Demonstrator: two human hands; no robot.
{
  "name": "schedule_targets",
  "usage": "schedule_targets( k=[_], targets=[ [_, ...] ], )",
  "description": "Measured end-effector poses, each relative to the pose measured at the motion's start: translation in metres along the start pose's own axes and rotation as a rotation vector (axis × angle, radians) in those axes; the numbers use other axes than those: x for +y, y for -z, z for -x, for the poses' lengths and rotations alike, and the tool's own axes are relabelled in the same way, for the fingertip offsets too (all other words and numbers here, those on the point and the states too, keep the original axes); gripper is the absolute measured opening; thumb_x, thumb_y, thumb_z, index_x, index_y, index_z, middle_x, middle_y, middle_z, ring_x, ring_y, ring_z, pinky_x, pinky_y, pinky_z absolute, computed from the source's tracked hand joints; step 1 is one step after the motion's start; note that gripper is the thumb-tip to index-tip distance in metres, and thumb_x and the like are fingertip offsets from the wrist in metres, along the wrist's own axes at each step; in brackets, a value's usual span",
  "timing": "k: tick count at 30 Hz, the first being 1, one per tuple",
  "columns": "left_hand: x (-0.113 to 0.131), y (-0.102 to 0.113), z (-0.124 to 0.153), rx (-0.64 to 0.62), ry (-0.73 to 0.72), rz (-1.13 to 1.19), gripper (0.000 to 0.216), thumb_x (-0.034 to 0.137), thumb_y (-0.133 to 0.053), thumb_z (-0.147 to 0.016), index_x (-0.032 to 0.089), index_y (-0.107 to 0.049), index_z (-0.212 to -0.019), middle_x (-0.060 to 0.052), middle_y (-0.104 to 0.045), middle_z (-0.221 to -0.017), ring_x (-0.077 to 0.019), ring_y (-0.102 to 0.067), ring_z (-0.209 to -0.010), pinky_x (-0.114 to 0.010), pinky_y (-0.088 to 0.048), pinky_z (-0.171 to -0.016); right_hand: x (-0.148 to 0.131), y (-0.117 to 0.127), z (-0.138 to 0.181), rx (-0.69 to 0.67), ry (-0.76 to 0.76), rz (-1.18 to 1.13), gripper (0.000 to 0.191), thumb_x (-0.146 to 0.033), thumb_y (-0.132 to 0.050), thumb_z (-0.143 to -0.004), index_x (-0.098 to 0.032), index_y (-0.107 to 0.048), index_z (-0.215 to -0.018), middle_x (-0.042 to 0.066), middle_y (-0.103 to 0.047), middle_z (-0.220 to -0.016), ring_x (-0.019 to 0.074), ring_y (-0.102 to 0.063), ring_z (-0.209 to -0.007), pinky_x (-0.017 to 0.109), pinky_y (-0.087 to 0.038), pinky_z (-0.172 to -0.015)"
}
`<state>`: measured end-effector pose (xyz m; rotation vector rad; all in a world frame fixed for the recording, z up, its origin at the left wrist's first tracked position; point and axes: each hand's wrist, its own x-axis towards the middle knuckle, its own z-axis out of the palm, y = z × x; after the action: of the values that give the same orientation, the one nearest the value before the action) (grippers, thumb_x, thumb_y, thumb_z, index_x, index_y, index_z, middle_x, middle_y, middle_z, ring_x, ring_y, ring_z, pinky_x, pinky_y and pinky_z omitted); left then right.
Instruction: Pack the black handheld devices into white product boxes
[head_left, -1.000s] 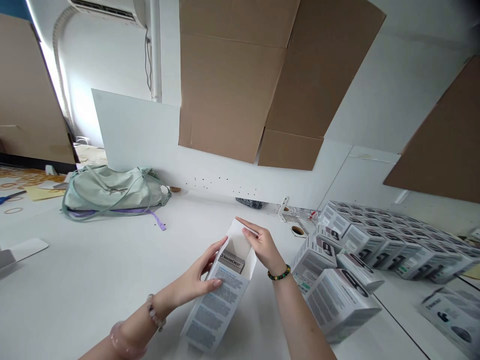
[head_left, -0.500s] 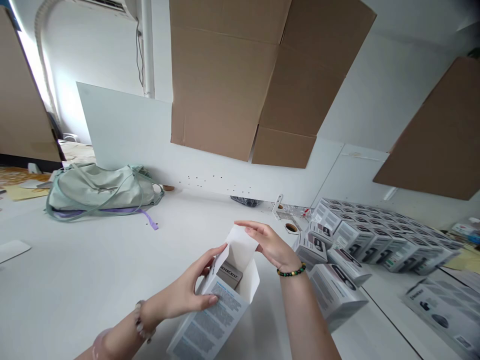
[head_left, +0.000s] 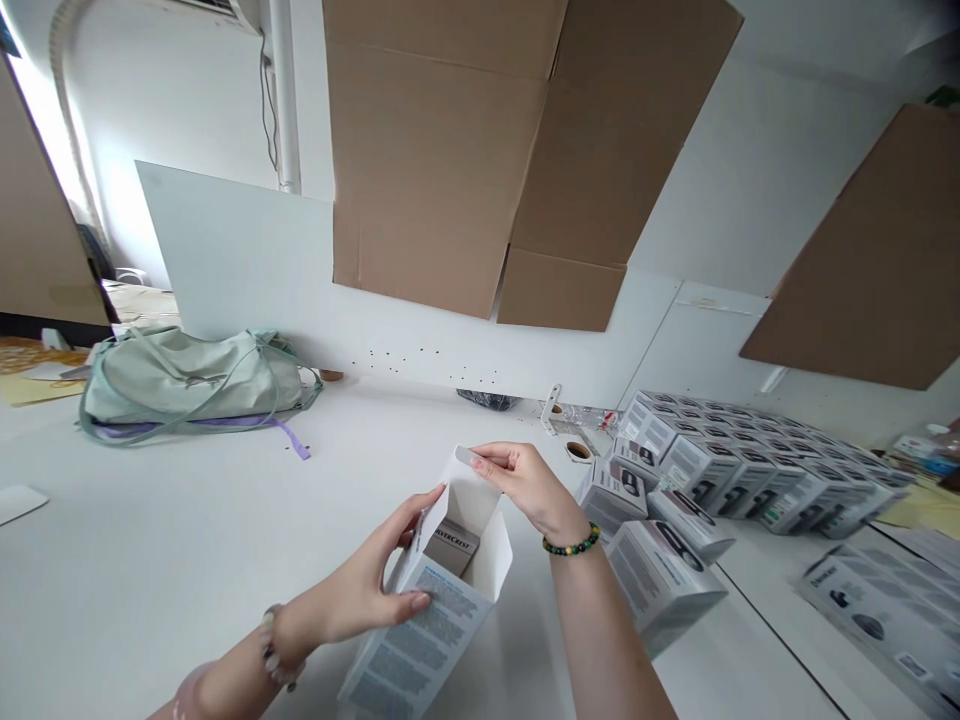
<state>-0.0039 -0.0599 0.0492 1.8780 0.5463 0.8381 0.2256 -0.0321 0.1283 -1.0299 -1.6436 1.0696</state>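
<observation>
A white printed carton (head_left: 427, 630) stands tilted in front of me with its top flaps up. Inside it I see a grey inner box (head_left: 453, 547) whose lettering reads partly "VERCREST". My left hand (head_left: 375, 580) is closed around the carton's left side, thumb on the printed face and fingers behind. At the carton's far edge, my right hand (head_left: 525, 485) pinches the upper end of the long top flap (head_left: 474, 490) between thumb and fingers. The right side flap (head_left: 493, 560) stands outward, touched by neither hand.
Several similar boxes (head_left: 664, 575) stand close to my right forearm, with packed rows of boxes (head_left: 750, 470) behind. A tape roll (head_left: 577, 452) lies near them. A pale green bag (head_left: 202, 385) rests at the back left. Cardboard sheets (head_left: 442, 160) hang on the wall.
My right fingers have gone from lying spread along the long flap to pinching its end, which is now bent. The left hand keeps its hold on the carton.
</observation>
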Motion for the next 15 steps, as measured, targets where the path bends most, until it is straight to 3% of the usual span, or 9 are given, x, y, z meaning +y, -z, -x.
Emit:
schedule_targets(
  k=[4, 7, 10, 12, 15],
  targets=[
    [0.0, 0.0, -0.001, 0.013, -0.003, -0.016, 0.089, 0.06, -0.067, -0.079, 0.034, -0.021, -0.151, -0.009, -0.037, -0.147, -0.0351, -0.038, -0.132, -0.047, -0.033, -0.11, -0.003, -0.005, 0.001, 0.078, 0.056, 0.095, 0.033, -0.051, -0.068, -0.08, -0.019, -0.077, -0.083, 0.005, -0.077, -0.083, 0.0234, -0.069, -0.082, 0.035, -0.052, -0.074],
    [-0.001, 0.0, -0.001, 0.025, -0.017, -0.045, 0.089, 0.058, -0.068, -0.079, 0.035, -0.021, -0.151, -0.009, -0.035, -0.148, -0.0357, -0.037, -0.133, -0.049, -0.033, -0.111, -0.005, -0.008, 0.002, 0.094, 0.068, 0.106, 0.035, -0.053, -0.067, -0.08, -0.019, -0.076, -0.08, 0.006, -0.076, -0.084, 0.0246, -0.069, -0.084, 0.036, -0.052, -0.076],
    [-0.003, 0.001, -0.002, 0.072, -0.054, -0.064, 0.088, 0.056, -0.068, -0.08, 0.034, -0.021, -0.151, -0.01, -0.03, -0.153, -0.0368, -0.031, -0.138, -0.049, -0.03, -0.113, -0.009, -0.01, 0.005, 0.051, 0.069, 0.025, 0.047, -0.058, -0.063, -0.083, -0.021, -0.071, -0.111, 0.009, -0.075, -0.108, 0.0265, -0.066, -0.106, 0.04, -0.049, -0.092],
    [-0.006, 0.001, -0.003, 0.132, -0.062, -0.057, 0.087, 0.054, -0.068, -0.081, 0.033, -0.02, -0.151, -0.011, -0.025, -0.157, -0.037, -0.029, -0.14, -0.048, -0.029, -0.114, -0.01, -0.009, 0.006, 0.005, 0.07, -0.066, 0.061, -0.062, -0.056, -0.087, -0.025, -0.052, -0.136, 0.01, -0.067, -0.127, 0.0255, -0.057, -0.123, 0.042, -0.044, -0.102],
    [-0.011, 0.003, -0.006, 0.252, -0.035, -0.034, 0.089, 0.05, -0.068, -0.083, 0.032, -0.014, -0.151, -0.012, -0.023, -0.158, -0.0359, -0.031, -0.141, -0.047, -0.031, -0.113, -0.003, -0.005, 0.005, -0.073, 0.092, -0.12, 0.077, -0.063, -0.057, -0.086, -0.029, -0.029, -0.15, 0.012, -0.05, -0.147, 0.0243, -0.046, -0.136, 0.044, -0.039, -0.109]
  ],
)
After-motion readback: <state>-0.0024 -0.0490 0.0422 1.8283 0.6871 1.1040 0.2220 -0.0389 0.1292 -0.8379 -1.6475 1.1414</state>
